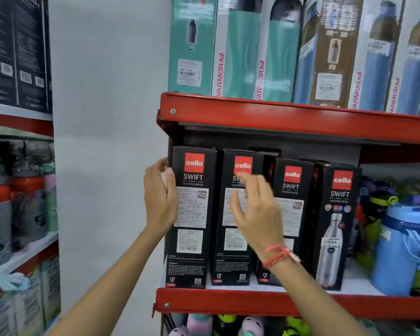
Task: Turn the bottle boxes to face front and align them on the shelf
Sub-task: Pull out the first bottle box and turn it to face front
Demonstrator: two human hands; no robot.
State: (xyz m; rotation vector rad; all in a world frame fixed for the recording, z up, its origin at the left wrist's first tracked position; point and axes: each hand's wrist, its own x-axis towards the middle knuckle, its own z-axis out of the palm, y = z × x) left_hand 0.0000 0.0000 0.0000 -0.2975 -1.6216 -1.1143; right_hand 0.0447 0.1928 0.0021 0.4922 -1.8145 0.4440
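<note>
Several tall black "cello SWIFT" bottle boxes stand on the red-edged shelf (228, 300). The leftmost box (192, 258), the second box (230, 260) and the third box (292, 187) show their label sides. The fourth box (337, 229) shows a steel bottle picture. My left hand (159, 197) rests flat against the left edge of the leftmost box, thumb on its front. My right hand (255, 209), fingers spread, hovers in front of the second box, covering part of it and holding nothing. A red thread circles that wrist.
Loose blue and green bottles (398, 243) crowd the shelf right of the boxes. The red shelf above (289, 117) carries tall Varmora boxes (238, 52). A white wall gap lies to the left, then another rack (20, 190) with bottles. More bottles sit on the lower shelf.
</note>
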